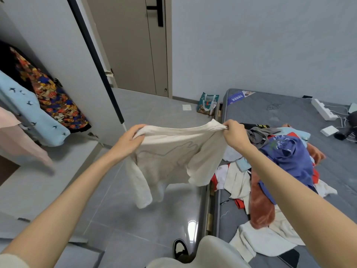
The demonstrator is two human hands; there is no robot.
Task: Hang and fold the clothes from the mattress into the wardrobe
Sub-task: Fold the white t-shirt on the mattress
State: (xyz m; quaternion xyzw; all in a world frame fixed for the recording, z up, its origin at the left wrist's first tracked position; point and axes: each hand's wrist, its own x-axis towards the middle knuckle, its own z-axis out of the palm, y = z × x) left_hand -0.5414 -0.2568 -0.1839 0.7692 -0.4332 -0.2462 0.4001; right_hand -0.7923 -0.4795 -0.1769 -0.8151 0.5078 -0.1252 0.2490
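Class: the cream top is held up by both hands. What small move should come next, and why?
Probably a light shake to let the cream top hang straight: the left hand and right hand each grip its top edge, but the cloth sags in folds and a sleeve dangles.

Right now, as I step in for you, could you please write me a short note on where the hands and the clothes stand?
The left hand grips one top corner of the cream sweater.
The right hand grips the other corner; the sweater hangs spread between them above the floor.
The pile of clothes lies on the mattress, to the right.
Done: a few garments hang in the wardrobe on the left, among them a light blue top and a patterned dress.
Left: hang or fold the sweater, then work through the pile.
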